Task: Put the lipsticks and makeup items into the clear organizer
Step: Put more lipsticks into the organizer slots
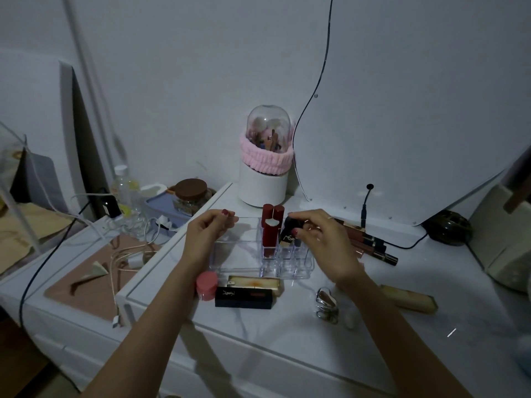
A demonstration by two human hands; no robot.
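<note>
Clear organizer [230, 258] sits mid-worktop [287, 326], w/ a tall red lipstick [270, 234] standing upright in a small back slot. Right hand [321, 239] pinches a black lipstick [288, 235] by its top, tilted over the slots just right of the red one — bottom end looks to be in a slot, can't tell how deep. Left hand [207, 234] grips the organizer's back-left rim, fingers curled on it. In front, lying flat: pink jar [206, 284], black lipstick box [243, 297], gold tube [254, 282]. Lip glosses [370, 244] lie to the right, behind the right hand.
</note>
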